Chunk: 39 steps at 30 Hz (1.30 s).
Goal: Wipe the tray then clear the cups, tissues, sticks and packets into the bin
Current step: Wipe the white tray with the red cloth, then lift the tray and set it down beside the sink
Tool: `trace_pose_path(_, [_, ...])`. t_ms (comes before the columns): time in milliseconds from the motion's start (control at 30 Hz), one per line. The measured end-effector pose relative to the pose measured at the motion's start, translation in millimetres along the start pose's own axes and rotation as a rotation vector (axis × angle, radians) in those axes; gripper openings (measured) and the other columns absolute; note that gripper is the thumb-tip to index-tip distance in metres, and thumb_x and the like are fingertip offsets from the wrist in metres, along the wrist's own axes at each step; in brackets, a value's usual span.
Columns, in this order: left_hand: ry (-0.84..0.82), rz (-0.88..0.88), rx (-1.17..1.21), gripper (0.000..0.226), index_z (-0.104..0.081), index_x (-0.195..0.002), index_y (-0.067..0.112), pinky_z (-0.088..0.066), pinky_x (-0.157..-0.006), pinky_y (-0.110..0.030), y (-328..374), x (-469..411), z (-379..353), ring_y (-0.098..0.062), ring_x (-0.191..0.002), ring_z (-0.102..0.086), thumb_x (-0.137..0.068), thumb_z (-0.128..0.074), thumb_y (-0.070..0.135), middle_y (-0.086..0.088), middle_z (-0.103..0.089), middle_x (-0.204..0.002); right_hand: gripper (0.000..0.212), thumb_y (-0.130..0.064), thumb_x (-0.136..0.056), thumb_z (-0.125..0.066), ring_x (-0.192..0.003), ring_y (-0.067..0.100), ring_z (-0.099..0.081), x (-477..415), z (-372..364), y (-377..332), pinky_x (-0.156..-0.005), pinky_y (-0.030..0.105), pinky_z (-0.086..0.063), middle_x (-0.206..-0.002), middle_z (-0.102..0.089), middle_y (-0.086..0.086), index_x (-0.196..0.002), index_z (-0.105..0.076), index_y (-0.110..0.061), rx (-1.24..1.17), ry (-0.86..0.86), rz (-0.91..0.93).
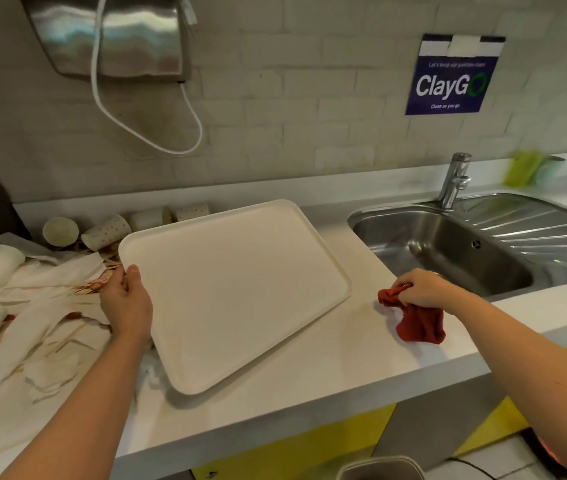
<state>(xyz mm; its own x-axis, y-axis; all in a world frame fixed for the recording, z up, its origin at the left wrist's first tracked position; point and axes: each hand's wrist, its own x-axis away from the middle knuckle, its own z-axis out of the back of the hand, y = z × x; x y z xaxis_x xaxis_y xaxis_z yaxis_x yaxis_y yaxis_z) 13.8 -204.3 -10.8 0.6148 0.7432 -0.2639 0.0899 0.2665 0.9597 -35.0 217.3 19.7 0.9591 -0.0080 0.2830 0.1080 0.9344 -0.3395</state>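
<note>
Tray [237, 289] lies on counter [361, 362], cups [102, 232] left, sink [448, 251] right.

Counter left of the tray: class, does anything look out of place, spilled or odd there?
Yes. Paper cups lie tipped over among crumpled tissues and sticks, some stained reddish. The tray sits skewed to the counter edge.

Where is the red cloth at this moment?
In the head view, the crumpled red cloth is at the right, gripped by the right hand over the white counter, between the white plastic tray and the steel sink.
</note>
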Motion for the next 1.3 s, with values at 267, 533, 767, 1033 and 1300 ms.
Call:
trace_pose_path(267, [0.045, 0.057, 0.026, 0.031, -0.06, -0.108, -0.001, -0.038, -0.076, -0.025, 10.1, 16.4, -29.7, -0.019, -0.086, -0.052, -0.1, -0.039, 0.021, -0.009, -0.057, -0.094, 0.037, -0.03, -0.093, -0.049, -0.117, 0.03, -0.046, -15.6, -7.9, 58.7, -0.095, 0.038, -0.039, -0.127, -0.049, 0.009, -0.129, -0.052, -0.025, 0.201, 0.036, -0.098])
trace_pose_path(533, [0.072, 0.091, 0.051, 0.031, -0.06, -0.111, 0.0, -0.042, -0.08, -0.027, 13.9, 28.0, -55.0, -0.031, -0.1, -0.059, -0.1, -0.039, 0.02, -0.017, -0.063, -0.109, 0.052, -0.056, -0.091, -0.043, -0.137, 0.029, -0.026, -23.3, -15.2, 61.1, -0.109, 0.055, -0.02, -0.146, -0.03, 0.005, -0.137, -0.034, -0.033, 0.345, 0.084, -0.081])
trace_pose_path(767, [0.216, 0.171, 0.103, 0.034, -0.056, -0.119, 0.0, -0.042, -0.08, -0.026, 24.1, 46.7, -87.6, -0.031, -0.106, -0.059, -0.101, -0.037, 0.021, -0.017, -0.062, -0.116, 0.023, -0.021, -0.096, -0.046, -0.085, 0.017, -0.059, -8.2, -38.1, -27.7, -0.072, 0.024, -0.042, -0.095, -0.064, 0.003, -0.102, -0.064, -0.008, -0.329, 0.092, 0.239])
trace_pose_path(1033, [0.361, 0.373, 0.186, 0.038, -0.047, -0.127, -0.001, -0.041, -0.086, -0.029, 35.2, 64.7, -126.6, -0.033, -0.115, -0.054, -0.102, -0.03, 0.022, -0.019, -0.055, -0.127, 0.034, 0.002, -0.093, -0.043, -0.077, 0.029, -0.067, 15.1, -94.1, -82.1, -0.065, 0.039, -0.056, -0.099, -0.061, 0.018, -0.127, -0.044, -0.004, -1.369, -0.575, 0.242])
trace_pose_path(1300, [0.256, 0.426, 0.166, 0.037, -0.041, -0.127, -0.003, -0.033, -0.08, -0.026, 44.9, 77.0, -162.1, -0.031, -0.113, -0.05, -0.102, -0.031, 0.023, -0.018, -0.051, -0.125, 0.04, 0.015, -0.088, -0.035, -0.072, 0.03, -0.071, -6.0, -67.4, -68.0, -0.052, 0.028, -0.056, -0.099, -0.064, 0.019, -0.124, -0.045, -0.001, -1.643, -0.446, 0.317])
